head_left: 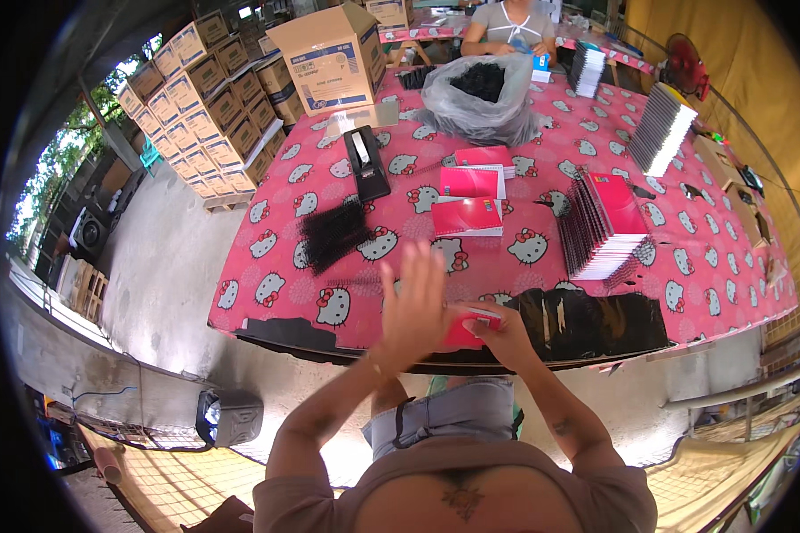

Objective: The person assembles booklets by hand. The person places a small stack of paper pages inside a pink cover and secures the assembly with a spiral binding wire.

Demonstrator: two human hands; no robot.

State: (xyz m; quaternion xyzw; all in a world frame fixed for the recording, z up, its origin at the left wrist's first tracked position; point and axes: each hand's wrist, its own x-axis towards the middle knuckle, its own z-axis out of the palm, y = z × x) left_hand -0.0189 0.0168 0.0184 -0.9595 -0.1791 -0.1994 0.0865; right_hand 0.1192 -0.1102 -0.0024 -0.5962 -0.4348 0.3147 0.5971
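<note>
My left hand point(415, 306) is raised with flat, spread fingers pressed against the side of a small red notebook point(465, 330) at the near table edge. My right hand point(498, 329) grips that notebook from the right. Just beyond lie three red notebooks point(468, 216) in a loose pile. A tall stack of red notebooks with black spiral bindings point(604, 226) stands to the right. A heap of black spiral coils point(333, 233) lies to the left of my hands.
The table wears a pink cartoon-cat cloth point(684, 275). A black binding tool point(366, 162), a clear bag of black coils point(482, 98) and white notebook stacks point(662, 129) sit farther back. Another person point(511, 22) works at the far end. Cardboard boxes point(213, 107) are stacked left.
</note>
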